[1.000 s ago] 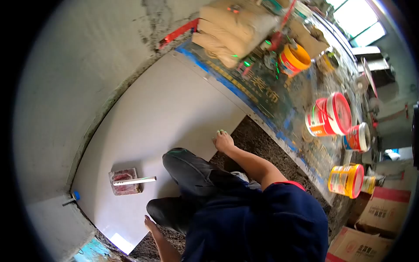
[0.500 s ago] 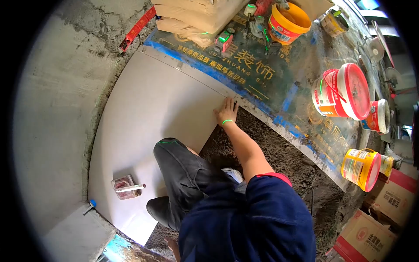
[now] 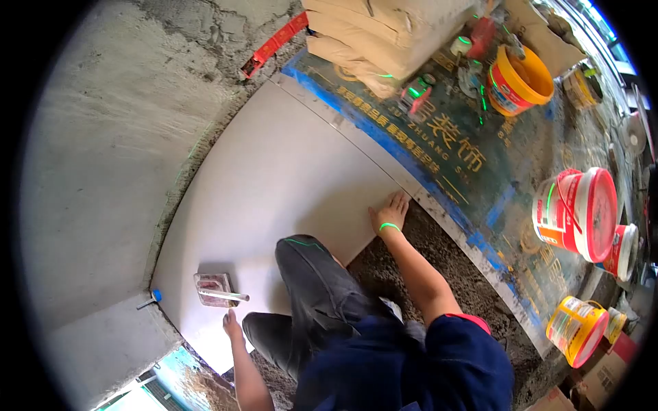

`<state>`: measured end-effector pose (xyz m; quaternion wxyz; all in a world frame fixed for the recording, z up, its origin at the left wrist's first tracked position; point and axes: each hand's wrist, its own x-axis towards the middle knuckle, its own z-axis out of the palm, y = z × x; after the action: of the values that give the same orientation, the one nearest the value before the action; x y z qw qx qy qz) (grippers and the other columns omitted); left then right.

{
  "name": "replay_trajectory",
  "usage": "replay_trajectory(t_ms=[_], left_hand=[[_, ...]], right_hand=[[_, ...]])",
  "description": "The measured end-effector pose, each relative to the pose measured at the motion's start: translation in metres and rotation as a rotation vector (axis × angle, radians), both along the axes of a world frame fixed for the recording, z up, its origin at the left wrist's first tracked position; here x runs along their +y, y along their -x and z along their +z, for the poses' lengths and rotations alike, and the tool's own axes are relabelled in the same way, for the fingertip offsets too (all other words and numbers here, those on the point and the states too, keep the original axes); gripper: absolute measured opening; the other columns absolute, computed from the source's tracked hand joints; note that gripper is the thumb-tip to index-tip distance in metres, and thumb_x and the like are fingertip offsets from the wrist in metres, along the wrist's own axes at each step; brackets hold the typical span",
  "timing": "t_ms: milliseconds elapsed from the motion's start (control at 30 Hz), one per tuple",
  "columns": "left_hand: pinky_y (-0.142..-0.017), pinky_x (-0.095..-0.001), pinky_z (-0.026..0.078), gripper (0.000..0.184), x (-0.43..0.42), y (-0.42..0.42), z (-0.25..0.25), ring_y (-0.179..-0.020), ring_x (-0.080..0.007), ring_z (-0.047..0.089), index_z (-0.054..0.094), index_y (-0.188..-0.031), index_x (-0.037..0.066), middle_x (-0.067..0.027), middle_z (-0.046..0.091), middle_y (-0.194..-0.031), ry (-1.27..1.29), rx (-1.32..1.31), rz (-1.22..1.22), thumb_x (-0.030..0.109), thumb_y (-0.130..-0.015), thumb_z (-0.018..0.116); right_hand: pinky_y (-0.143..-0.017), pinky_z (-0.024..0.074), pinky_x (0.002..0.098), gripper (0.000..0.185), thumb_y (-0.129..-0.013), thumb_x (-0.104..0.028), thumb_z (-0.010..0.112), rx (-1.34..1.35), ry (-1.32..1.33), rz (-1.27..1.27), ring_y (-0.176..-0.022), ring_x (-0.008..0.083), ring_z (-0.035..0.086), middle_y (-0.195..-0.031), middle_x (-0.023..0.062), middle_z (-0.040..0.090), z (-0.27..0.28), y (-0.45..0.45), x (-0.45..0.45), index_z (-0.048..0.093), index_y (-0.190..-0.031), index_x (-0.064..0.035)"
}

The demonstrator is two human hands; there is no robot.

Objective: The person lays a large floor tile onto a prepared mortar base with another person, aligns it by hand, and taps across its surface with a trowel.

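Observation:
A large pale floor tile (image 3: pixel 240 178) lies under my bent knees. My right hand (image 3: pixel 388 211) rests flat on its right corner with fingers stretched, beside the seam with the covered floor. A tiling float (image 3: pixel 214 289) with a stained flat base and a pale bar handle sits on the tile's lower left part. Just below it is my left hand (image 3: pixel 232 323), apart from the handle, with nothing visible in it. Its fingers are small in view and seem loosely extended. Dark, rough mortar (image 3: pixel 439 250) is exposed to the right of the tile.
Stacked paper sacks (image 3: pixel 384 41) stand at the back beside a green laser level (image 3: pixel 416 92) and an orange bucket (image 3: pixel 517 82). A red-and-white bucket (image 3: pixel 576 212) and a yellow bucket (image 3: pixel 576 329) are at right. A concrete wall (image 3: pixel 89 171) borders the left.
My left hand has come up from the bottom edge to beside the float. My right hand stays on the tile corner. The camera view has shifted, moving the scene rightward.

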<state>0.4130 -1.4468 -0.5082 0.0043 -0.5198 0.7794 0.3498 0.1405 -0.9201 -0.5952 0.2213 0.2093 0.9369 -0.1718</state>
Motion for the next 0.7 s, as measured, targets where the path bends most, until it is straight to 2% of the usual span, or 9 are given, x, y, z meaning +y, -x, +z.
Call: replay_trajectory(t_ms=[67,133,200,233,300,400,500,567,700], left_hand=[[-0.072,-0.0346,0.046,0.05,-0.008,0.031,-0.036,-0.078,-0.0194,0.058,0.052,-0.117,0.002,-0.0101,0.06,-0.096,-0.206,0.023,0.092,0.042,-0.089,0.061],[-0.067,-0.0332,0.046,0.044,-0.015,0.058,-0.056,-0.073,-0.0167,0.057,0.053,-0.112,0.006,-0.0079,0.059,-0.09,-0.336,0.007,0.117,0.042,-0.088,0.062],[-0.045,-0.0257,0.043,0.03,0.019,0.089,-0.066,-0.054,-0.0158,0.052,0.049,-0.101,0.009,-0.0068,0.054,-0.076,-0.478,0.205,0.609,0.03,-0.087,0.064],[-0.041,-0.0294,0.046,0.025,0.028,0.11,-0.071,-0.049,-0.0166,0.05,0.046,-0.099,0.007,-0.0069,0.052,-0.073,-0.407,0.267,0.752,0.021,-0.086,0.062],[-0.046,-0.0303,0.052,0.022,0.021,0.131,-0.076,-0.051,-0.0167,0.051,0.044,-0.099,0.005,-0.0071,0.052,-0.073,-0.511,0.319,0.665,0.015,-0.085,0.058],[-0.046,-0.0303,0.054,0.021,0.057,0.169,-0.071,-0.052,-0.0165,0.052,0.045,-0.099,0.005,-0.0067,0.051,-0.071,-0.456,0.304,0.611,0.013,-0.084,0.058],[-0.044,-0.0326,0.052,0.029,0.102,0.202,-0.062,-0.058,-0.0176,0.056,0.041,-0.103,0.003,-0.0076,0.052,-0.073,-0.49,0.284,0.393,0.013,-0.085,0.062],[-0.043,-0.0339,0.052,0.033,0.135,0.231,-0.055,-0.062,-0.0176,0.058,0.04,-0.106,0.001,-0.0081,0.053,-0.075,-0.539,0.276,0.329,0.017,-0.088,0.062],[-0.072,-0.0322,0.049,0.029,0.146,0.254,-0.035,-0.074,-0.0152,0.06,0.056,-0.109,0.0,-0.0092,0.065,-0.087,-0.654,0.164,-0.493,0.016,-0.087,0.064]], right_hand=[[-0.116,0.0091,0.0442,0.085,-0.087,-0.044,0.056,0.042,0.108,0.146,-0.143,0.0382,0.011,-0.153,0.0259,0.012,-0.002,-0.006,-0.01,0.022,-0.142,0.0106],[-0.106,0.034,0.0474,0.067,-0.085,-0.029,0.061,0.297,0.318,0.188,-0.128,0.0444,0.037,-0.138,0.0304,0.038,-0.002,-0.021,-0.024,0.035,-0.133,0.0106],[-0.091,0.0457,0.0488,0.057,-0.084,-0.024,0.062,0.188,0.547,0.126,-0.109,0.0465,0.053,-0.121,0.0325,0.051,-0.007,-0.031,-0.044,0.042,-0.129,0.0043],[-0.086,0.0475,0.0487,0.051,-0.085,-0.025,0.062,0.131,0.56,0.123,-0.104,0.0452,0.056,-0.115,0.0319,0.055,0.008,-0.031,-0.053,0.047,-0.127,0.0009],[-0.082,0.0493,0.0468,0.041,-0.087,-0.026,0.06,0.13,0.622,0.099,-0.094,0.0418,0.062,-0.095,0.0244,0.065,0.034,-0.02,-0.08,0.055,-0.117,0.0008],[-0.081,0.0495,0.0449,0.038,-0.091,-0.033,0.057,0.032,0.857,0.137,-0.093,0.0396,0.063,-0.096,0.022,0.066,0.047,0.01,-0.133,0.06,-0.109,0.0005],[-0.082,0.0486,0.0456,0.052,-0.094,-0.047,0.05,0.147,0.939,0.326,-0.096,0.0395,0.063,-0.099,0.0242,0.065,0.008,0.036,-0.221,0.061,-0.107,0.0019],[-0.085,0.0481,0.0445,0.064,-0.092,-0.056,0.045,-0.181,0.828,0.602,-0.101,0.0399,0.061,-0.104,0.0269,0.063,0.048,0.079,-0.262,0.061,-0.107,0.0037],[-0.082,0.0487,0.0457,0.066,-0.092,-0.057,0.044,-0.359,0.868,0.867,-0.098,0.043,0.06,-0.103,0.0297,0.062,0.047,0.117,-0.304,0.06,-0.106,0.0061]])
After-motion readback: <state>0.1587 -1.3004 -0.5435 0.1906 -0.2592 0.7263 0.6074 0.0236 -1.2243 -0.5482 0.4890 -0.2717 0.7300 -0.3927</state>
